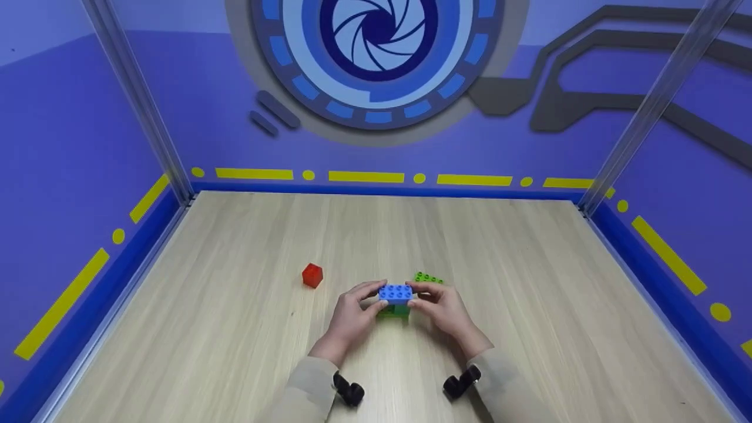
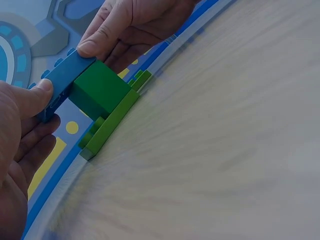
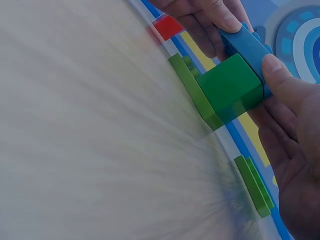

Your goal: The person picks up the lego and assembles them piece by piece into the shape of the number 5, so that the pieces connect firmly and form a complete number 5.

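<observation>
Looking down from the head view, both hands meet over a small stack near the front middle of the wooden table. The left hand and the right hand each pinch one end of the blue studded brick, which sits atop a dark green block. A red cube stands well apart to the left; a flat light-green plate lies just behind the right hand.

Left wrist view: the left hand's thumb and curled fingers grip the near end of the blue studded brick. The dark green block sits on a light-green base plate resting on the table.

Right wrist view: the right hand's thumb and forefinger clamp the far end of the blue studded brick. Motion blur smears the table surface, so whether the brick's studs are fully seated cannot be confirmed.

Risk, as a judgement: uneven pressure from either hand could tilt the brick and leave it half-engaged. Excess downward force could slide the base plate, as nothing is seen bracing it.
</observation>
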### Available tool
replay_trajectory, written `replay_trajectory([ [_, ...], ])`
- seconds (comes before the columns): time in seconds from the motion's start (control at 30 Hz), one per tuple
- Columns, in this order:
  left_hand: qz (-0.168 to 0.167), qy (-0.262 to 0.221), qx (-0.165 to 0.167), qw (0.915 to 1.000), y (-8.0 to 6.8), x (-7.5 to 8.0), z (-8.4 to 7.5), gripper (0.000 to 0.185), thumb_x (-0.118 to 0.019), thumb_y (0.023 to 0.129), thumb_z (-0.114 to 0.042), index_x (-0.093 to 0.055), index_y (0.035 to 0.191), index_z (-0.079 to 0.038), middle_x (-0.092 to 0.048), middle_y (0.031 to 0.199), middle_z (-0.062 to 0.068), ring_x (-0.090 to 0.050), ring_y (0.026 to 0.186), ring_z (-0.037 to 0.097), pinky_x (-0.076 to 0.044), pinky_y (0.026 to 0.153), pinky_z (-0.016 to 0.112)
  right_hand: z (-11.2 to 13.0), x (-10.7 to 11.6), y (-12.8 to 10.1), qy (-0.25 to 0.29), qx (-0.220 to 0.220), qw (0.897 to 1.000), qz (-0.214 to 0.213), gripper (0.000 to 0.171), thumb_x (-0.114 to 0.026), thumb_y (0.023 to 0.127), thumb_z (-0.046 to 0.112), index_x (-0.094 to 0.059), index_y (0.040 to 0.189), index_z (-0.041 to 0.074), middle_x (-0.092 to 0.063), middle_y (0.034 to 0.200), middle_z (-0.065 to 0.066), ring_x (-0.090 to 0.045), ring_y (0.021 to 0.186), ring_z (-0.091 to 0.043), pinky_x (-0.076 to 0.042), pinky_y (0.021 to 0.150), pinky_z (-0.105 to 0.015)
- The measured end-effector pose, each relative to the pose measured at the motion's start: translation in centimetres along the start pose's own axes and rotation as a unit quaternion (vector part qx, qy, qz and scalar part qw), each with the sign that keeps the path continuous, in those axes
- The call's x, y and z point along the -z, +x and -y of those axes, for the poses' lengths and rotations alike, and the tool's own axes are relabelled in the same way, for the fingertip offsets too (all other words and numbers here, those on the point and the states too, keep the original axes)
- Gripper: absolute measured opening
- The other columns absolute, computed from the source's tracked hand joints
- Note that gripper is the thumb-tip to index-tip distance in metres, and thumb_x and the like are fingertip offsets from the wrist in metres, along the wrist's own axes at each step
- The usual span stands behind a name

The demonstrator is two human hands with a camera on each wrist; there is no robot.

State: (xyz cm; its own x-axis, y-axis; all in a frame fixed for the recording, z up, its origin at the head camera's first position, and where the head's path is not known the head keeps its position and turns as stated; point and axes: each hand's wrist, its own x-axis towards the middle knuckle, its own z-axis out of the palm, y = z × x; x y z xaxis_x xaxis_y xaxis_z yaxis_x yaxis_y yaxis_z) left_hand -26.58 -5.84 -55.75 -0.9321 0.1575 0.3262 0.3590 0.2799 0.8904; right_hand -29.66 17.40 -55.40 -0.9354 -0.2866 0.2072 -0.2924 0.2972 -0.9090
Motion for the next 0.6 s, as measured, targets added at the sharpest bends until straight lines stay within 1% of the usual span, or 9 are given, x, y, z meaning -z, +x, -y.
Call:
replay_trajectory([
  [0.1,0.0,0.0,-0.004,1.0,0.11,-0.04,0.01,0.042,-0.073,0.095,-0.012,-0.067,0.136,-0.005,-0.067,0.137,0.014,-0.066,0.124,0.035,-0.058,0.101,0.038,-0.01,0.12,0.07,-0.006,0.0,1.0,0.001,0.038,-0.079,0.089,0.015,-0.073,0.124,0.001,-0.072,0.126,-0.021,-0.069,0.118,-0.036,-0.059,0.1,-0.036],
  [0.27,0.0,-0.004,-0.002,1.0,0.22,-0.04,-0.11,0.042,-0.073,0.095,-0.011,-0.066,0.136,-0.003,-0.067,0.137,0.014,-0.066,0.125,0.034,-0.057,0.102,0.038,0.03,0.14,0.15,0.001,-0.001,1.0,-0.002,0.037,-0.079,0.089,0.014,-0.073,0.124,0.001,-0.072,0.124,-0.021,-0.069,0.117,-0.036,-0.059,0.099,-0.034],
  [0.6,0.002,-0.023,0.027,0.9994,0.24,-0.12,0.08,0.042,-0.072,0.096,-0.011,-0.066,0.138,-0.011,-0.065,0.14,0.013,-0.064,0.128,0.033,-0.055,0.105,0.035,-0.01,-0.26,0.0,-0.004,-0.006,1.0,-0.018,0.037,-0.081,0.088,0.014,-0.073,0.122,0.001,-0.073,0.121,-0.021,-0.071,0.114,-0.035,-0.06,0.098,-0.036],
])
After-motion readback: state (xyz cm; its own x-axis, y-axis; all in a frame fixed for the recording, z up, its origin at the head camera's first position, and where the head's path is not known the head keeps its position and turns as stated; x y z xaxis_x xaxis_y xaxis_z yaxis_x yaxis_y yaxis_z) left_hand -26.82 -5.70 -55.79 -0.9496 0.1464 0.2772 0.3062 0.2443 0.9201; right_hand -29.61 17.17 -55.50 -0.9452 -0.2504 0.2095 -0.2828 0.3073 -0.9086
